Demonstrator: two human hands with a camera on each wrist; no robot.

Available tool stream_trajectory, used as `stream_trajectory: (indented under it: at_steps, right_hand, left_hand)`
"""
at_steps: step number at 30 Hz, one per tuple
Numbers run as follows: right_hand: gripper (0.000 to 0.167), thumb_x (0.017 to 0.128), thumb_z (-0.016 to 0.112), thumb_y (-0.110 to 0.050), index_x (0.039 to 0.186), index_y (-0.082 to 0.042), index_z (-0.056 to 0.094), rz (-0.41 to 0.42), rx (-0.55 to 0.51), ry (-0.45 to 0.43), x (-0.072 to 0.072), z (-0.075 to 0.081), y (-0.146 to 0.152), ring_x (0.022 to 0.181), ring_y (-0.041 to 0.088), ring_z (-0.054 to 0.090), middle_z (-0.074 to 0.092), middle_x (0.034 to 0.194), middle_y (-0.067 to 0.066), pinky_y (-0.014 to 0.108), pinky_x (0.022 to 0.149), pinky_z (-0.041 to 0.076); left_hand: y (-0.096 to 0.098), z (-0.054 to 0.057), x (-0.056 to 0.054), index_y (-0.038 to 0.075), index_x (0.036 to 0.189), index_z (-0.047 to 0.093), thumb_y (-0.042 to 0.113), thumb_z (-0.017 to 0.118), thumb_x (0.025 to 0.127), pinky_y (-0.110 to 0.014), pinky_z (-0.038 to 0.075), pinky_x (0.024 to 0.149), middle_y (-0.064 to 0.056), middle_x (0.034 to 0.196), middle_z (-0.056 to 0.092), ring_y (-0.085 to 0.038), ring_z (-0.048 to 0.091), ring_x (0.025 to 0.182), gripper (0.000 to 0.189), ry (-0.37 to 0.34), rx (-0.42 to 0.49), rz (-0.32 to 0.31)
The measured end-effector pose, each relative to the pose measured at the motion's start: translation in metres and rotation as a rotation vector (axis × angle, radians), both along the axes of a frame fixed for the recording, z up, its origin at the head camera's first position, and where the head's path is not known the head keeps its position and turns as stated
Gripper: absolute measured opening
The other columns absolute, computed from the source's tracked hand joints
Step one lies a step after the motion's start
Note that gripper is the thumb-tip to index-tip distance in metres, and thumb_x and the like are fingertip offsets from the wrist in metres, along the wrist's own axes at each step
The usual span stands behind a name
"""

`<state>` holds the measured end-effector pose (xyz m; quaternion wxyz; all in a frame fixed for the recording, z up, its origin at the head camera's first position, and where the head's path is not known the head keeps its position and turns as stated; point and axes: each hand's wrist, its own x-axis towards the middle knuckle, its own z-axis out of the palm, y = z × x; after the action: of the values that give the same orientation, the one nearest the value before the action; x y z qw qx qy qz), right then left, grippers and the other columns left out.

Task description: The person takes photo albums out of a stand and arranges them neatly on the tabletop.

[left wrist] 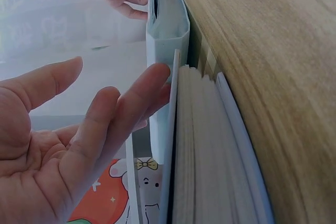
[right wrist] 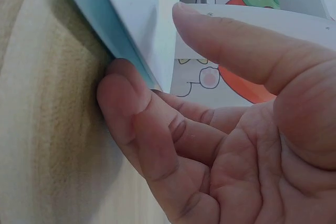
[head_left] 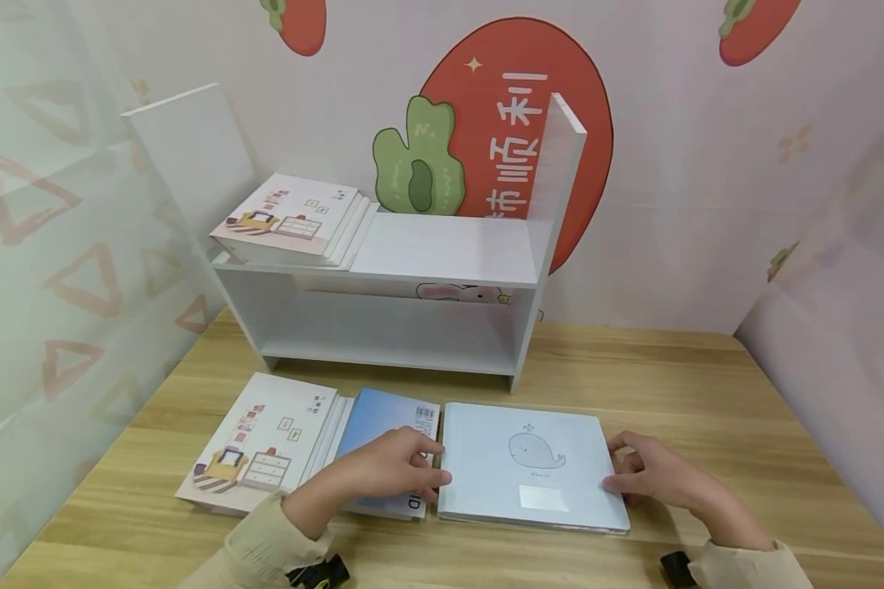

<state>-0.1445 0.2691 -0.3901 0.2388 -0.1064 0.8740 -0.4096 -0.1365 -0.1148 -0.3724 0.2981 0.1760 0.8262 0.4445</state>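
Note:
A pale blue album (head_left: 516, 446) with a whale drawn on its cover lies flat on the table. My left hand (head_left: 386, 466) is at its left edge; in the left wrist view the fingers are extended beside the album's spine (left wrist: 168, 51), with the thumb apart. At the opposite edge is my right hand (head_left: 651, 470). In the right wrist view its bent fingers (right wrist: 123, 87) touch the album's lower corner, while the thumb stands off from them. A blue book (head_left: 386, 417) lies beneath my left hand, partly hidden by it.
Left of the blue book lies a stack of white books (head_left: 265, 442) with a room drawing on top. Behind stands a white two-tier shelf (head_left: 442, 249) with upright side panels; similar books (head_left: 290, 217) lie on its upper tier. Fabric walls enclose the wooden table (head_left: 707, 393).

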Motion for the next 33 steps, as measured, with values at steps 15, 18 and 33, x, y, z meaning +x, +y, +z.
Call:
stream_trajectory:
  at_steps: [15,18,33]
  right_hand:
    - [0.05,0.096,0.064,-0.012,0.131,0.018,0.047,-0.028,0.036,0.203,0.002,0.021,0.0,0.072,0.011,0.059,0.065,0.088,0.008,0.024,0.063,0.048]
    - [0.047,0.096,0.064,-0.013,0.13,0.016,0.05,-0.029,0.011,0.244,0.001,0.023,-0.004,0.074,0.011,0.061,0.067,0.091,0.009,0.024,0.065,0.049]
    - [0.036,0.096,0.065,-0.015,0.129,0.0,0.059,-0.02,-0.032,0.439,-0.009,0.046,-0.044,0.096,0.019,0.065,0.071,0.109,0.011,0.023,0.076,0.054]
  left_hand:
    - [-0.026,0.013,-0.006,-0.005,0.139,0.052,0.024,0.064,0.097,-0.034,0.054,0.076,-0.011,0.105,0.074,-0.022,0.071,0.093,0.053,0.113,0.047,-0.018]
    - [-0.039,0.014,-0.007,-0.004,0.139,0.052,0.026,0.063,0.098,-0.038,0.054,0.083,-0.01,0.11,0.073,-0.022,0.069,0.101,0.052,0.173,0.054,-0.02]
    - [-0.103,0.027,-0.009,0.009,0.138,0.056,0.026,0.061,0.1,-0.027,0.054,0.089,-0.011,0.123,0.069,-0.029,0.065,0.115,0.043,0.452,0.062,0.053]
